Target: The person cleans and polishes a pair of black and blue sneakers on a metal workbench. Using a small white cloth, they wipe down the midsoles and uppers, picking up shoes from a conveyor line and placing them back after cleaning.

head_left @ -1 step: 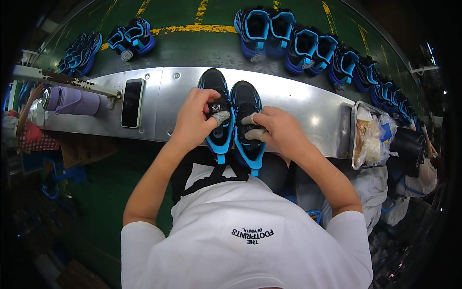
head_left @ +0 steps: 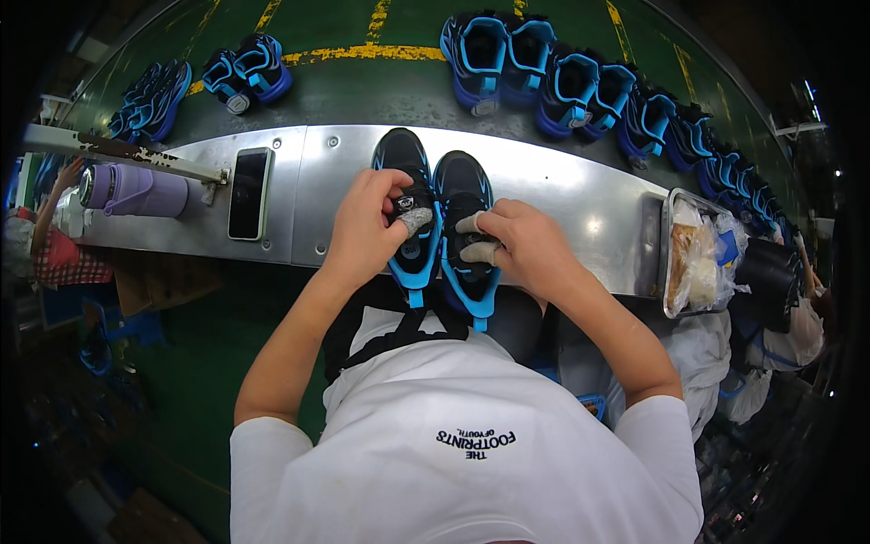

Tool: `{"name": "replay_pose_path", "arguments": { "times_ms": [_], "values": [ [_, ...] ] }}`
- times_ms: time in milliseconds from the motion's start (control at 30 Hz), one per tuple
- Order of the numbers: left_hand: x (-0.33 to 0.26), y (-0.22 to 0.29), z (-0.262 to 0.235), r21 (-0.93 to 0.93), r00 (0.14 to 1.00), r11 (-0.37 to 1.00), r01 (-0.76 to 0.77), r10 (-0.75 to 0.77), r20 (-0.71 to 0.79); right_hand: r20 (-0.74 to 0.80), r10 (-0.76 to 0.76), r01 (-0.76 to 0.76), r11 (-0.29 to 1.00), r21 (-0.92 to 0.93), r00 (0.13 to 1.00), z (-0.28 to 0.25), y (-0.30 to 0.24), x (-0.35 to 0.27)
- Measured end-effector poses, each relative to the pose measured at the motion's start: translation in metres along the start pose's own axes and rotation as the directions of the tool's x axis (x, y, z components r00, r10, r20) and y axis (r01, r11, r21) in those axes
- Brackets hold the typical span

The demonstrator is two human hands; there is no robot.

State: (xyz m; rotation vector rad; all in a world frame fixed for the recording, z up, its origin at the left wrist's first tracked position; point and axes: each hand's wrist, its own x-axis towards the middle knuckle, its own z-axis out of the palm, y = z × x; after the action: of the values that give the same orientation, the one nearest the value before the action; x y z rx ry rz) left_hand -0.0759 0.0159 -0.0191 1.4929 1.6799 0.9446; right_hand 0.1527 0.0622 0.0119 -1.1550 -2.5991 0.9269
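Two black sneakers with bright blue collar linings lie side by side, toes pointing away, on the metal bench: the left sneaker point(head_left: 401, 150) and the right sneaker point(head_left: 460, 179). My left hand point(head_left: 364, 220) is closed at the tongue of the left one, thumb and fingers pinching by a small dark label. Grey wrapping covers that thumb. On the right sneaker, the fingers of my right hand point(head_left: 518, 238) are bent and closed at the tongue, two of them in pale covers. Exactly what those fingertips grip is hidden.
The metal bench point(head_left: 580, 204) spans the view. On its left are a phone point(head_left: 250, 195) and a lilac bottle point(head_left: 145, 190); a metal tray point(head_left: 668, 258) of bagged items is at right. Beyond, several sneakers point(head_left: 480, 63) line a green surface. Other people work at both edges.
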Motion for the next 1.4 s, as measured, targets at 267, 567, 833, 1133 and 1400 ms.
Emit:
{"name": "replay_pose_path", "arguments": {
  "times_ms": [267,567,833,1133,1400],
  "values": [
    [-0.009,-0.003,0.009,0.208,0.931,0.908,-0.363,0.345,0.116,0.003,-0.137,0.135,0.984,0.117,0.991,-0.003,0.028,-0.008],
    [-0.017,-0.001,0.021,0.226,0.919,0.893,-0.389,0.392,0.034,-0.022,-0.053,0.052,0.998,-0.035,0.998,-0.007,0.021,-0.016],
    [-0.011,0.035,0.042,0.269,0.980,0.949,-0.166,0.190,-0.067,0.136,0.029,-0.038,0.998,0.059,0.990,-0.031,0.012,-0.027],
    [-0.039,0.059,0.056,0.134,0.919,0.922,-0.362,0.377,-0.111,0.079,-0.014,0.007,0.996,0.092,0.997,-0.026,0.042,-0.043],
    [-0.075,0.090,0.110,-0.546,0.600,0.249,0.800,-0.372,0.709,0.128,-0.097,0.061,0.963,0.261,0.987,-0.035,0.061,-0.047]
  ]
}}
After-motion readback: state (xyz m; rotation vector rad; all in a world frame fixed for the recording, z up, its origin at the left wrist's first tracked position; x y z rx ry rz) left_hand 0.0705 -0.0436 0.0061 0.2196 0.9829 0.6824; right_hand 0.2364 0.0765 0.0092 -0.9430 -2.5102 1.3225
